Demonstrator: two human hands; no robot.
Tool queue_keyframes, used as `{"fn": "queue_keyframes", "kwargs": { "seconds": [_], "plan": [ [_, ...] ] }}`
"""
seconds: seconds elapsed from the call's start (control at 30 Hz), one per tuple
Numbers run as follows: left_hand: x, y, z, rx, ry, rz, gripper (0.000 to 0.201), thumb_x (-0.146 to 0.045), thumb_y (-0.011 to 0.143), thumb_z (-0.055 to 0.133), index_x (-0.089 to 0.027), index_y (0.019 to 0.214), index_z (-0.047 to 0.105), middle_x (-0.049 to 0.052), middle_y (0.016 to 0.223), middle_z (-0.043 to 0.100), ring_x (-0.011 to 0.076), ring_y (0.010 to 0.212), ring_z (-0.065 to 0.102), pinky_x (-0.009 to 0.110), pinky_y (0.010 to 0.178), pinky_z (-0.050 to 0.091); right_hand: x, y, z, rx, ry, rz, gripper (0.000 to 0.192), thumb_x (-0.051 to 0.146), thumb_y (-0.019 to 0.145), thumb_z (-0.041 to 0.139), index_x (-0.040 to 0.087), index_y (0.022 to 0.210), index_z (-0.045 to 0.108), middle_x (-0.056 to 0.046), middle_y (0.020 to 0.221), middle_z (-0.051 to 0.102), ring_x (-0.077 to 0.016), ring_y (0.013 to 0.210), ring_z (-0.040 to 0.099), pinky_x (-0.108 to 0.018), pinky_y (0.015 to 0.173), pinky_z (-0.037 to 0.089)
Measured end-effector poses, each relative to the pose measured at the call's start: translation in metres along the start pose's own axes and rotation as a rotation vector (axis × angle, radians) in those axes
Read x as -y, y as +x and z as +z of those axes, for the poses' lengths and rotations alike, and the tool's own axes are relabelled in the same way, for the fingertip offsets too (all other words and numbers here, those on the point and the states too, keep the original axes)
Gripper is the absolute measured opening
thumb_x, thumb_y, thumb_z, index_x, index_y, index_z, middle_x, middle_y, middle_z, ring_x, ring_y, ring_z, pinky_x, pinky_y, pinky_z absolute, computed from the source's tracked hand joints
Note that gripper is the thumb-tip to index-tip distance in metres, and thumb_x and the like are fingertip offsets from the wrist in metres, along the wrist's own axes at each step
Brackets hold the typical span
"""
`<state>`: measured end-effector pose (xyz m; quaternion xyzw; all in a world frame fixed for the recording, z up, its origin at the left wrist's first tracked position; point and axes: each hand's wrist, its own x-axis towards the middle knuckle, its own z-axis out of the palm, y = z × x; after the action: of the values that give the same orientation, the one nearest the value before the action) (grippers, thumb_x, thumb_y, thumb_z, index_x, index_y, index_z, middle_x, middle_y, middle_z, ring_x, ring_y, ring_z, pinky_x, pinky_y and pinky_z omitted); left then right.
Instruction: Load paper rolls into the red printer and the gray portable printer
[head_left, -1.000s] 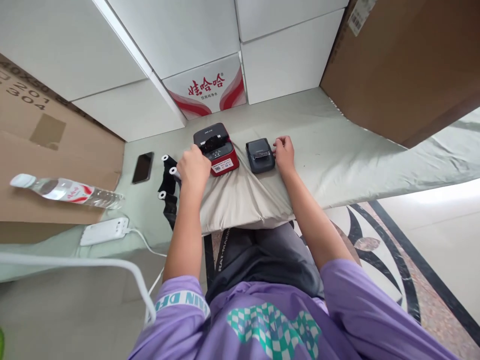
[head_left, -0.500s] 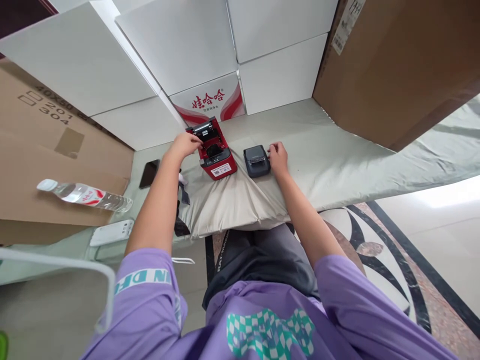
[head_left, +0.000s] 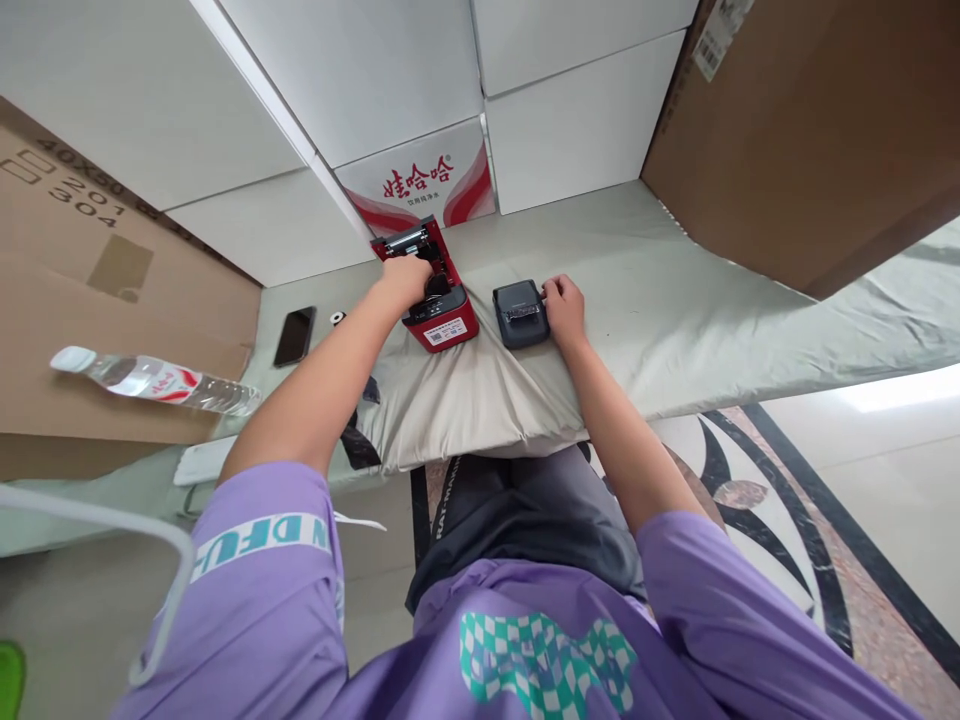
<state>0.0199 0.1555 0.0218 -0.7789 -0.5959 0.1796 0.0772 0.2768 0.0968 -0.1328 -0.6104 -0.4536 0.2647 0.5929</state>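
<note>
Printer (head_left: 447,318) between phone (head_left: 295,336) and second printer (head_left: 520,316)

On our cloth-covered bench (head_left: 622,265) we see an open red machine (head_left: 455,325), a small dark device (head_left: 522,314) and a phone (head_left: 295,336).

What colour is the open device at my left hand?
The open device is red and black; head view.

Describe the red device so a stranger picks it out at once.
Find the white carton with red lettering beyond the cloth. Just in front, under the left hand, sits the red device. Its raised lid distinguishes it from the dark grey device alongside.
</note>
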Motion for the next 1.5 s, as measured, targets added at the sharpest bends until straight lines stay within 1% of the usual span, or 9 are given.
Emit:
{"fn": "queue_keyframes", "kwargs": {
  "seconds": [0.3, 0.57, 0.7, 0.87, 1.0, 1.1, 1.27, 1.4, 1.5],
  "plan": [
    [0.032, -0.013, -0.011, -0.100, -0.296, 0.018, 0.034, -0.016, 0.071, 0.076, -0.024, 0.102, 0.087, 0.009, 0.106, 0.083, 0.0344, 0.110, 0.074, 0.041, 0.099, 0.058, 0.003, -0.001, 0.000, 0.000, -0.013, 0.010, 0.017, 0.028, 0.094, 0.051, 0.023, 0.078, 0.057, 0.001, 0.077, 0.063, -0.0176, 0.074, 0.056, -0.033, 0.079, 0.042],
    [0.107, -0.131, -0.045, -0.434, -0.854, -0.057, 0.052, -0.039, 0.068, 0.082, -0.016, 0.114, 0.079, 0.007, 0.106, 0.079, 0.0231, 0.091, 0.076, 0.042, 0.093, 0.062, -0.005, 0.004, 0.003, -0.012, 0.003, -0.011, 0.019, 0.031, 0.093, 0.050, 0.023, 0.077, 0.057, 0.001, 0.078, 0.063, -0.0179, 0.075, 0.058, -0.035, 0.081, 0.046],
    [0.174, -0.166, -0.014, -0.350, -0.889, -0.335, 0.063, -0.046, 0.067, 0.077, -0.019, 0.124, 0.074, 0.007, 0.113, 0.078, 0.0211, 0.098, 0.072, 0.036, 0.089, 0.061, -0.007, 0.006, 0.005, -0.010, -0.002, -0.022, 0.021, 0.034, 0.094, 0.050, 0.023, 0.077, 0.056, 0.002, 0.077, 0.062, -0.0169, 0.073, 0.056, -0.034, 0.081, 0.046],
    [0.224, -0.178, 0.067, -0.077, -0.780, -0.560, 0.063, -0.054, 0.050, 0.082, -0.022, 0.103, 0.072, 0.003, 0.098, 0.079, 0.0203, 0.091, 0.067, 0.029, 0.081, 0.056, -0.006, 0.006, 0.004, -0.011, -0.022, -0.018, 0.021, 0.031, 0.095, 0.050, 0.023, 0.077, 0.056, 0.002, 0.075, 0.059, -0.0162, 0.073, 0.054, -0.034, 0.083, 0.046],
    [0.218, -0.183, 0.133, -0.004, -0.746, -0.541, 0.060, -0.065, 0.050, 0.081, -0.027, 0.096, 0.068, -0.007, 0.091, 0.077, 0.0180, 0.083, 0.064, 0.033, 0.084, 0.054, -0.007, 0.007, 0.004, -0.014, -0.011, -0.022, 0.023, 0.035, 0.096, 0.050, 0.023, 0.077, 0.055, 0.002, 0.076, 0.058, -0.0162, 0.074, 0.054, -0.035, 0.085, 0.047],
    [0.211, -0.188, 0.153, -0.006, -0.781, -0.534, 0.057, -0.061, 0.053, 0.080, -0.029, 0.099, 0.065, -0.007, 0.107, 0.076, 0.0217, 0.096, 0.067, 0.037, 0.094, 0.055, -0.010, 0.008, 0.004, -0.011, -0.010, -0.048, 0.026, 0.040, 0.096, 0.050, 0.023, 0.078, 0.056, 0.001, 0.076, 0.058, -0.0166, 0.076, 0.054, -0.035, 0.085, 0.048],
    [0.201, -0.196, 0.136, -0.076, -0.588, -0.297, 0.060, -0.053, 0.070, 0.071, -0.029, 0.124, 0.067, 0.003, 0.136, 0.069, 0.0297, 0.128, 0.061, 0.043, 0.109, 0.050, -0.015, 0.010, 0.004, -0.020, -0.029, -0.080, 0.031, 0.045, 0.097, 0.047, 0.023, 0.078, 0.056, 0.001, 0.076, 0.057, -0.0168, 0.077, 0.055, -0.036, 0.085, 0.049],
    [0.174, -0.194, 0.126, 0.049, -0.487, -0.034, 0.054, -0.048, 0.078, 0.062, -0.030, 0.128, 0.071, 0.005, 0.119, 0.071, 0.0268, 0.106, 0.067, 0.038, 0.093, 0.053, -0.018, 0.011, 0.004, -0.008, -0.024, -0.091, 0.034, 0.049, 0.098, 0.045, 0.023, 0.079, 0.055, -0.001, 0.079, 0.059, -0.0169, 0.076, 0.055, -0.037, 0.085, 0.049],
    [0.154, -0.188, 0.126, 0.080, -0.404, 0.004, 0.046, -0.044, 0.074, 0.060, -0.030, 0.115, 0.077, 0.006, 0.109, 0.072, 0.0288, 0.099, 0.069, 0.037, 0.087, 0.053, -0.018, 0.012, 0.004, -0.011, -0.014, -0.087, 0.035, 0.050, 0.097, 0.046, 0.023, 0.079, 0.055, -0.001, 0.079, 0.060, -0.0174, 0.075, 0.055, -0.039, 0.085, 0.049]
  ]
}}
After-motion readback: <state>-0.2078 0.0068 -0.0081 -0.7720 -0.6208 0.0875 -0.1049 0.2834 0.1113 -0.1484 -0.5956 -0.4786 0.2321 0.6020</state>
